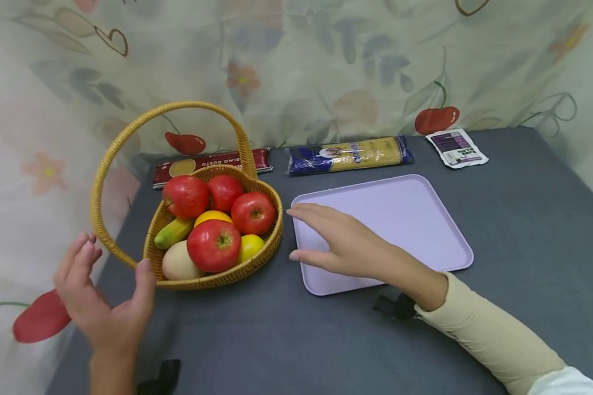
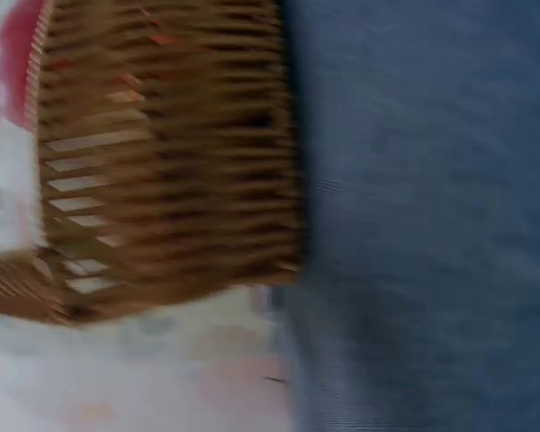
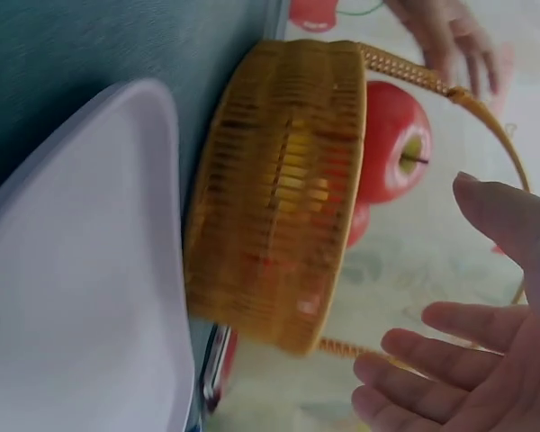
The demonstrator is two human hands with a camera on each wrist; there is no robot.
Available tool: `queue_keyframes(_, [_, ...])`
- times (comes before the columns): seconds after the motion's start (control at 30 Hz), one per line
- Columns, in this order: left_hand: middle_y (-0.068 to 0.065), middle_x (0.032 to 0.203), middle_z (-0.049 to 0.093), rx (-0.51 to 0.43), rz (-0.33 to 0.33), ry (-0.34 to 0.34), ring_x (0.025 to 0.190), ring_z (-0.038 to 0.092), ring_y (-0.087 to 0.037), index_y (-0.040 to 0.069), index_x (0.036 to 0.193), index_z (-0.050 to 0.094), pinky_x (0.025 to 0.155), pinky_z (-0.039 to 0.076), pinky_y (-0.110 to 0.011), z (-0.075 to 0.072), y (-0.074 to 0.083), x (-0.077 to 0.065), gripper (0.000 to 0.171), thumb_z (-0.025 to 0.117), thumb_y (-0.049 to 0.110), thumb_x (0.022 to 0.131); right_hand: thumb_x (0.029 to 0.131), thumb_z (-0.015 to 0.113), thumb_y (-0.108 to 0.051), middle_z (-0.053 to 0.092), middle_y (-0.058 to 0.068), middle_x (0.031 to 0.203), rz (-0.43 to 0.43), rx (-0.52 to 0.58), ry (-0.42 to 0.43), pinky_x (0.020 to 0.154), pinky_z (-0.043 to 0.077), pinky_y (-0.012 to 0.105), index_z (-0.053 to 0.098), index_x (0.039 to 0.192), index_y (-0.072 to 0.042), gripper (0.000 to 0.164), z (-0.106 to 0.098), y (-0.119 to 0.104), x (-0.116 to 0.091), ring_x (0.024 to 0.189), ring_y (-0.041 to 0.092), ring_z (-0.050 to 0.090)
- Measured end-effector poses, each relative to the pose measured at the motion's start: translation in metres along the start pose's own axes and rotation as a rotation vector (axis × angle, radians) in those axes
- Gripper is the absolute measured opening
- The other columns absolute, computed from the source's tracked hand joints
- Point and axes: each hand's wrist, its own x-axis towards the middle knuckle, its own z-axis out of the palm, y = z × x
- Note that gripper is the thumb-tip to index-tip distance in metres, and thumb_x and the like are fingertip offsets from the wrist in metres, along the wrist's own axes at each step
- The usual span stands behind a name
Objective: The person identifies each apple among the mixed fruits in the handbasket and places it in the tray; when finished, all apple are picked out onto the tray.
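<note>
A yellow wicker basket (image 1: pixel 217 281) with a tall arched handle (image 1: pixel 110 159) stands left of the middle in the head view. It holds several red apples (image 1: pixel 214 246), a pale egg-shaped item (image 1: pixel 180 261), a green-yellow banana-like fruit (image 1: pixel 173 233) and yellow fruits (image 1: pixel 251 248). My left hand (image 1: pixel 111 307) is raised at the basket's left, fingers spread and slightly bent near the handle, gripping nothing. To the right, my right hand (image 1: pixel 351 241) hovers over a lilac tray (image 1: pixel 405 214), its fingers extended toward the basket, apart from it. The left wrist view shows blurred wicker.
Along the back lie a red packet (image 1: pixel 217 160), a blue-and-yellow pasta packet (image 1: pixel 351 155) and a small white-and-purple sachet (image 1: pixel 457 148). A patterned curtain (image 1: pixel 296 66) hangs behind the grey table (image 1: pixel 277 345).
</note>
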Motion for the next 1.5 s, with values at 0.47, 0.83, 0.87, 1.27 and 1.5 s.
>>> queue_keyframes(0.47, [-0.029, 0.108, 0.068, -0.278, -0.271, -0.203, 0.102, 0.069, -0.019, -0.019, 0.123, 0.057, 0.094, 0.052, -0.024, -0.006, -0.029, -0.012, 0.047, 0.073, -0.009, 0.079, 0.088, 0.074, -0.047, 0.045, 0.002, 0.152, 0.001, 0.131, -0.075, 0.108, 0.042, 0.035, 0.041, 0.152, -0.01, 0.081, 0.041, -0.031, 0.054, 0.136, 0.012, 0.043])
queue_keyframes(0.83, [-0.031, 0.1, 0.067, -0.232, -0.335, -0.279, 0.092, 0.071, -0.013, -0.02, 0.114, 0.056, 0.086, 0.054, -0.02, -0.012, -0.039, -0.016, 0.042, 0.074, -0.015, 0.076, 0.082, 0.078, -0.05, 0.048, 0.002, 0.145, 0.048, 0.163, -0.043, 0.1, 0.049, 0.034, 0.036, 0.153, -0.015, 0.089, 0.069, -0.051, 0.078, 0.129, 0.011, 0.045])
queue_keyframes(0.87, [-0.031, 0.1, 0.067, -0.232, -0.336, -0.278, 0.092, 0.071, -0.013, -0.02, 0.114, 0.056, 0.086, 0.054, -0.02, -0.012, -0.038, -0.017, 0.042, 0.074, -0.015, 0.077, 0.082, 0.079, -0.05, 0.048, 0.002, 0.144, 0.055, 0.155, -0.04, 0.1, 0.05, 0.034, 0.036, 0.153, -0.015, 0.09, 0.072, -0.051, 0.08, 0.128, 0.011, 0.046])
queue_keyframes(1.27, [-0.032, 0.101, 0.066, -0.194, -0.347, -0.264, 0.093, 0.07, -0.012, -0.018, 0.118, 0.058, 0.086, 0.053, -0.019, -0.011, -0.047, -0.023, 0.043, 0.074, -0.012, 0.079, 0.079, 0.081, -0.048, 0.054, 0.003, 0.138, 0.074, 0.14, 0.017, 0.095, 0.052, 0.036, 0.042, 0.15, -0.015, 0.088, 0.082, -0.05, 0.086, 0.121, 0.012, 0.051])
queue_keyframes(1.5, [-0.03, 0.1, 0.068, -0.216, -0.346, -0.254, 0.092, 0.071, -0.012, -0.019, 0.116, 0.057, 0.086, 0.054, -0.019, -0.009, -0.03, -0.016, 0.04, 0.072, -0.012, 0.08, 0.079, 0.082, -0.047, 0.054, 0.002, 0.136, 0.073, 0.155, 0.021, 0.094, 0.052, 0.034, 0.042, 0.15, -0.017, 0.087, 0.082, -0.049, 0.084, 0.119, 0.011, 0.051])
